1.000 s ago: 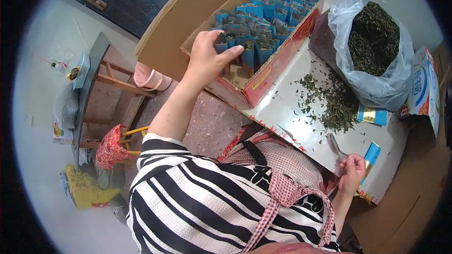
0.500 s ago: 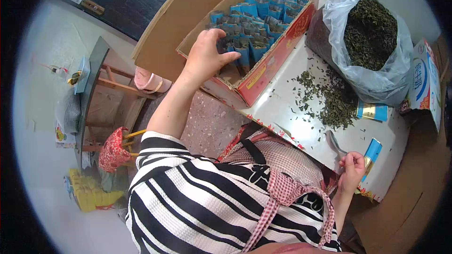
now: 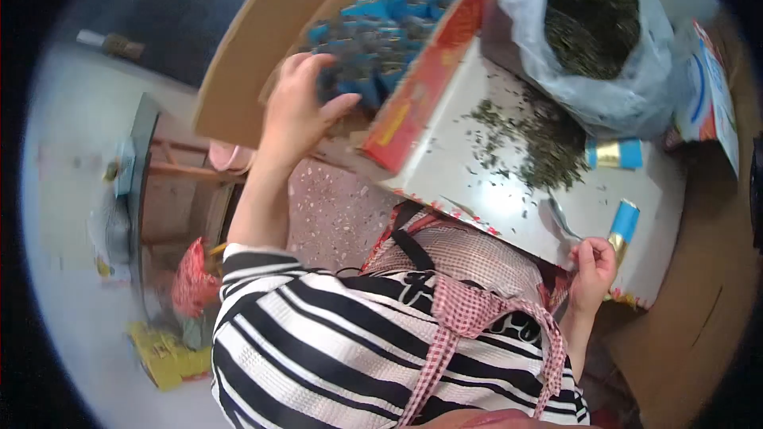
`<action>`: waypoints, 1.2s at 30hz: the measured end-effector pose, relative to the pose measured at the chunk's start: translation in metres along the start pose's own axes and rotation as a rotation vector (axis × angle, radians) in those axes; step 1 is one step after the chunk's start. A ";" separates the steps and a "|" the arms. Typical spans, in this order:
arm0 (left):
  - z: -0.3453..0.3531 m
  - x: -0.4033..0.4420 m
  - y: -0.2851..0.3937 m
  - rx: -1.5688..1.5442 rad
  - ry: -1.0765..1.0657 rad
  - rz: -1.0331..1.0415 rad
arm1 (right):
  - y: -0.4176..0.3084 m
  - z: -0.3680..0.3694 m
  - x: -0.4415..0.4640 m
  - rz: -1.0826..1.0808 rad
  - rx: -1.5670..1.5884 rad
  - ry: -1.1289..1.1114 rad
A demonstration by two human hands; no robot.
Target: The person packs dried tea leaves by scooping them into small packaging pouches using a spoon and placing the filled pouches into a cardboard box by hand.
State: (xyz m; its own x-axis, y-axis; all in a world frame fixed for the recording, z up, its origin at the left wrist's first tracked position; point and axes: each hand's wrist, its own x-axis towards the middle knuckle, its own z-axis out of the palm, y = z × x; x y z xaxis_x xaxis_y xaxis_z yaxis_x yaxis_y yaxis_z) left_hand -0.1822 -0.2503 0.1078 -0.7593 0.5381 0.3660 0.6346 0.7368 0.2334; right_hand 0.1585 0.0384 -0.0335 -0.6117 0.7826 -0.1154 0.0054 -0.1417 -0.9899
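My left hand (image 3: 298, 107) is over the near end of a cardboard box (image 3: 425, 83) packed with filled blue packets (image 3: 389, 12). Its thumb and fingers are spread apart beside the nearest packets; motion blurs this area. My right hand (image 3: 594, 270) is closed around the handle of a metal spoon (image 3: 561, 218), low over the white tray (image 3: 509, 222). Next to that hand lies a blue and gold packet (image 3: 624, 226), and another blue and gold packet (image 3: 613, 154) lies farther back. Dark dried leaves (image 3: 548, 147) are heaped loosely on the tray.
An open clear plastic bag (image 3: 620, 99) full of dark leaves stands at the tray's back. A printed carton (image 3: 707, 95) is to its right. Brown cardboard (image 3: 675, 334) borders the right side. On the left are a dark-topped table (image 3: 143, 151) and a yellow bundle (image 3: 163, 356).
The camera view has shifted, so the box, bag and tray appear further left and slightly higher. My left hand stays by the box's near end; my right hand keeps the spoon.
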 end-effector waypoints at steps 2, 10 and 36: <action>-0.007 -0.005 0.028 -0.081 0.115 0.046 | -0.006 -0.007 -0.005 0.000 -0.084 0.088; 0.047 -0.034 0.146 -0.737 -0.478 0.392 | -0.031 -0.053 -0.006 -0.465 -0.796 0.454; 0.189 -0.045 0.264 -1.461 -1.290 -0.442 | 0.003 -0.007 -0.021 -0.414 -0.574 0.382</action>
State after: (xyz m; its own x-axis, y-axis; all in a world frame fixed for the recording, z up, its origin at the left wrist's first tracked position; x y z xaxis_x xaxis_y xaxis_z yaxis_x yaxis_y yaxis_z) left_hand -0.0073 -0.0030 -0.0170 -0.0809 0.8613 -0.5016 -0.4820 0.4067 0.7761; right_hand 0.1770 0.0255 -0.0350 -0.3405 0.8714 0.3531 0.3069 0.4580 -0.8343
